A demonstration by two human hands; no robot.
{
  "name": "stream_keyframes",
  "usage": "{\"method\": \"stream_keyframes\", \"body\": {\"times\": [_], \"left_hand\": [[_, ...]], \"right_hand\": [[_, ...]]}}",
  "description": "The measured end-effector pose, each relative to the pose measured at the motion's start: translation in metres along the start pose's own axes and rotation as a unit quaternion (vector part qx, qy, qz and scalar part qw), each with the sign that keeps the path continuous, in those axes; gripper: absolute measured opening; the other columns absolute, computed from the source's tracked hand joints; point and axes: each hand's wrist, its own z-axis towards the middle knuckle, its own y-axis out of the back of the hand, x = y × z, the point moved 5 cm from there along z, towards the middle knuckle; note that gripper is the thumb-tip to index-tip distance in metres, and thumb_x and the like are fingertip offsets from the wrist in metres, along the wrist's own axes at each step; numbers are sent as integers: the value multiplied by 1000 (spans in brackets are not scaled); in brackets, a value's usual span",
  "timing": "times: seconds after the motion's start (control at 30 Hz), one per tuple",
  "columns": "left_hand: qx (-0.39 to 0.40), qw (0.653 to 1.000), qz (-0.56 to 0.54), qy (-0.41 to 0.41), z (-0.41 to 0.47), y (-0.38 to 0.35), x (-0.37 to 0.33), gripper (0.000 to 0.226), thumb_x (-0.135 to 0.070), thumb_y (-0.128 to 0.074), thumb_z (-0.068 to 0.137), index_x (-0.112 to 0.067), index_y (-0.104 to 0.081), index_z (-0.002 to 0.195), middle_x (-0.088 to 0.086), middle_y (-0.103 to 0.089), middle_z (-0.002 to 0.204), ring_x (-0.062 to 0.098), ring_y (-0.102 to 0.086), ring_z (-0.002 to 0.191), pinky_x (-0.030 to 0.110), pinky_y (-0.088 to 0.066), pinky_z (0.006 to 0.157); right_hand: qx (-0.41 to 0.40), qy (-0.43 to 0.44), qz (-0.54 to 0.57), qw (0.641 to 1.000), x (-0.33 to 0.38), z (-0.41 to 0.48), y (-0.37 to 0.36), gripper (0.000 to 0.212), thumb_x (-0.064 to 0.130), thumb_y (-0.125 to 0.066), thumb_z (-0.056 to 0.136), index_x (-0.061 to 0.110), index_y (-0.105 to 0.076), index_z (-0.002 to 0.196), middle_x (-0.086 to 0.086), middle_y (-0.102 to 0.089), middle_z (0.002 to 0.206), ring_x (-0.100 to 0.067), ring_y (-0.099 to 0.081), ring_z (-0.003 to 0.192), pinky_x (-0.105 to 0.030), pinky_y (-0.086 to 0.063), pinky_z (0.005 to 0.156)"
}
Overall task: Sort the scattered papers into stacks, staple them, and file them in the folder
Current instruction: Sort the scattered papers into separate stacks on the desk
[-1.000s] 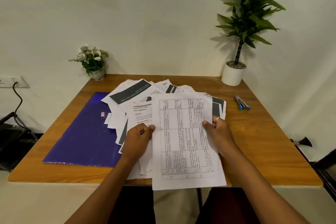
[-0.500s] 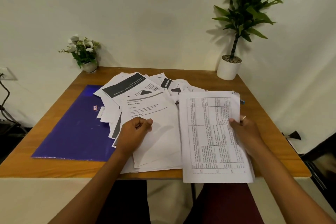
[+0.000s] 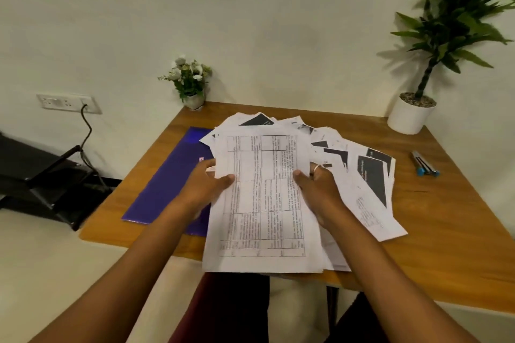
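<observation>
Sorting the gridded sheet [image 3: 262, 198] two-handed
My left hand [image 3: 207, 186] and right hand [image 3: 317, 189] pinch its edges — I'd lay it clear of the scattered papers [image 3: 362, 175].

Left hand [image 3: 204, 188], right hand [image 3: 320, 193]: forearms extended, thumbs pinching.

Small office or study corner. Evidence: wooden worktop [image 3: 446, 231] against a plain wall; printed papers [image 3: 359, 203] spread beside the right hand [image 3: 317, 189]; purple folder [image 3: 167, 181] beside the left hand [image 3: 206, 186]; markers [image 3: 425, 163] and potted plant [image 3: 409, 117] further right; wall socket [image 3: 68, 103] far left.
</observation>
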Motion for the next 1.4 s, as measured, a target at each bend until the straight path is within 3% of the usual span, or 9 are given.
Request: {"method": "stream_keyframes", "body": {"times": [0.2,0.3,0.47,0.63,0.77,0.93,1.1,1.2,1.4], "left_hand": [[-89,973,212,6,11,76,1,27,-29,-61,102,-15,-63,125,5,-69,116,27,-67,97,43,-55,86],[-138,951,275,15,21,122,1,34,-23,-59,102,-4,-61,130,17,-66,123,40,-64,111,48,-51,95],[-172,912,372,9,41,165,24,13,-8,-58,96,0,-63,104,22,-69,108,31,-56,87,36,-43,77],[-217,869,444,-7,33,144,26,56,-22,-64,94,-15,-42,145,18,-49,139,43,-46,127,57,-39,102],[-246,833,489,-80,29,121,13,76,-19,-73,87,-18,-34,152,15,-28,157,41,-27,142,60,-25,115],[-180,882,407,-157,20,63,2,56,-28,-73,92,-25,-49,142,5,-39,154,30,-38,140,52,-30,116],[-43,956,248,-149,1,-9,-2,24,-28,-68,97,-26,-64,121,-9,-60,120,12,-63,100,22,-54,84],[-4,962,235,-142,-5,-44,3,35,-36,-68,96,-25,-60,128,-7,-61,122,10,-60,103,20,-47,85],[-50,981,144,-122,-10,-80,6,66,-46,-73,90,-26,-43,145,-3,-47,141,17,-50,128,36,-46,101]], "right_hand": [[66,4,-24,997,-9,-6,-36,22,28,-62,100,29,-61,122,3,-75,102,-10,-70,71,-21,-53,61],[9,61,-156,986,-16,-1,-13,24,32,-67,96,26,-68,120,11,-67,108,-3,-63,95,-19,-50,84],[-72,27,-371,925,-40,9,28,44,46,-71,90,30,-64,130,-3,-50,146,-31,-39,136,-49,-31,111],[-85,5,-441,894,-53,11,37,74,60,-72,84,28,-48,146,-6,-36,158,-33,-28,144,-53,-25,115],[-86,-7,-436,896,-51,15,38,83,57,-77,80,26,-43,149,-11,-39,155,-35,-32,141,-53,-28,114],[-133,4,-395,909,-40,18,41,91,43,-83,80,23,-35,154,-14,-43,152,-38,-34,139,-54,-29,112],[-140,45,-249,957,-42,13,50,71,19,-79,87,19,-45,149,-10,-58,142,-31,-55,128,-43,-43,108],[-106,35,-178,978,-44,10,57,38,20,-71,94,11,-64,130,-3,-69,119,-24,-65,110,-31,-47,90],[-59,-7,-40,997,-57,-1,83,23,31,-64,99,23,-68,121,8,-73,115,-16,-67,107,-36,-54,96]]}}
